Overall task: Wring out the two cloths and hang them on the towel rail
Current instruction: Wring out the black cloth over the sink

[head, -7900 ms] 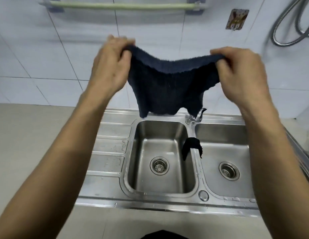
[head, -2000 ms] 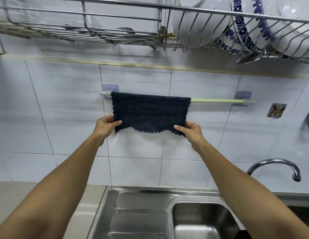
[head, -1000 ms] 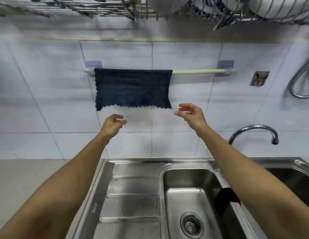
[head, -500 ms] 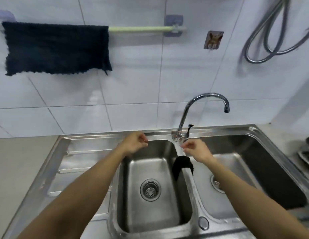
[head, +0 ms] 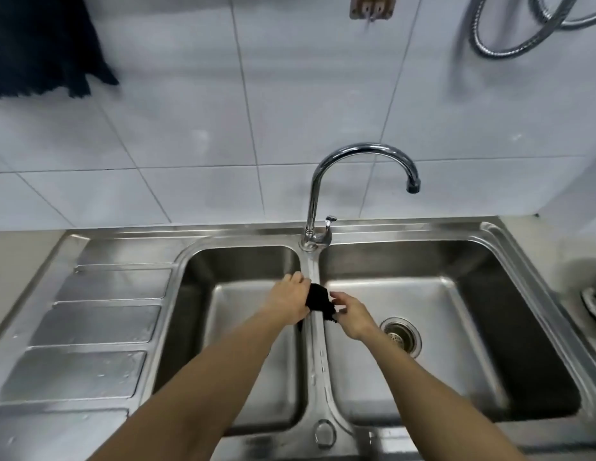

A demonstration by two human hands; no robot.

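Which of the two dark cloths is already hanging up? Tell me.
The dark blue cloth at upper left, hanging against the wall tiles. The small black cloth lies over the sink divider, between both hands.

The cloth on the divider (head: 318, 301) is black, plain; the hanging cloth (head: 40, 44) at the top left is dark navy with a ribbed weave; the sink (head: 423, 261) is brushed silver steel; the tap (head: 360, 154) is shiny chrome; the wall tiles (head: 190, 111) are white with grey grout; the hose (head: 509, 44) is silver.
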